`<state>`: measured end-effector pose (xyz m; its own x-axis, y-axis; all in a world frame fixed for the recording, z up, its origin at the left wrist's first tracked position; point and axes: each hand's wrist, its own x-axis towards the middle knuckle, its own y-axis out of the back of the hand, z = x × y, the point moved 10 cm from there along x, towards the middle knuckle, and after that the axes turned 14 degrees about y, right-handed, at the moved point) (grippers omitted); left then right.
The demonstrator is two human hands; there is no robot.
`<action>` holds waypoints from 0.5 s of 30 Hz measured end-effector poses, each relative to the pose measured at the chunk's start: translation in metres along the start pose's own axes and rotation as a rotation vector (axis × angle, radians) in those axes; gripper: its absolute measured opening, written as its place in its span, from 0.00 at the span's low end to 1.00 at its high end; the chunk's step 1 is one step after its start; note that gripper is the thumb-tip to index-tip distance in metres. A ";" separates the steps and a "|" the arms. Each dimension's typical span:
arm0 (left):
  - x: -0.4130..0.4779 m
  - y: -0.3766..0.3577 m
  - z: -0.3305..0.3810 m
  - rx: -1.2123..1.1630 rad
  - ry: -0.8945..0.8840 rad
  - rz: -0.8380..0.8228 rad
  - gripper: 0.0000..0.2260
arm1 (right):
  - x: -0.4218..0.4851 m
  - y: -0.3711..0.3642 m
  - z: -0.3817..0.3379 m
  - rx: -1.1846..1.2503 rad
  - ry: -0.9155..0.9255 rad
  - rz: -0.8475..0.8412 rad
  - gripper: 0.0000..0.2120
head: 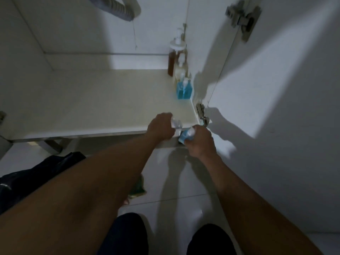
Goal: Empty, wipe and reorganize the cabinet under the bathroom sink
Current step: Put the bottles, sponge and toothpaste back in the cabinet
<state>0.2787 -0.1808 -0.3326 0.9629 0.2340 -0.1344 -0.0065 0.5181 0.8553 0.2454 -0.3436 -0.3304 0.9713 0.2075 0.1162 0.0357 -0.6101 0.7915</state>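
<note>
The white cabinet floor (103, 100) under the sink lies open before me. Along its right wall stand an amber pump bottle (174, 59), a pale pump bottle (181, 70) and a square blue pump bottle (184, 90) in a row. My left hand (161, 128) grips a small clear bottle (176, 126) at the cabinet's front edge. Just right of it, my right hand (199, 142) holds a small light-blue bottle (184, 137) with a white top. Both held bottles are blurred and partly hidden by my fingers.
The open cabinet door (276, 80) with two metal hinges (202, 115) stands at the right. A grey corrugated drain hose (116, 7) hangs at the top. A green cloth (138, 188) and dark fabric (36, 173) lie on the tiled floor at the left.
</note>
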 end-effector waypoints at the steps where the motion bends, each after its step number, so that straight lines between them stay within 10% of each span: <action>1: 0.013 0.013 0.006 -0.021 0.002 0.028 0.19 | 0.013 0.006 -0.008 -0.013 0.021 0.006 0.17; 15: 0.153 -0.009 0.032 -0.109 0.119 -0.045 0.16 | 0.136 -0.026 0.000 -0.093 0.070 0.035 0.17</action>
<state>0.4352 -0.1764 -0.3449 0.9243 0.3009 -0.2347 0.0002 0.6147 0.7888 0.3767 -0.2997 -0.3351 0.9528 0.2419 0.1836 -0.0233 -0.5447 0.8383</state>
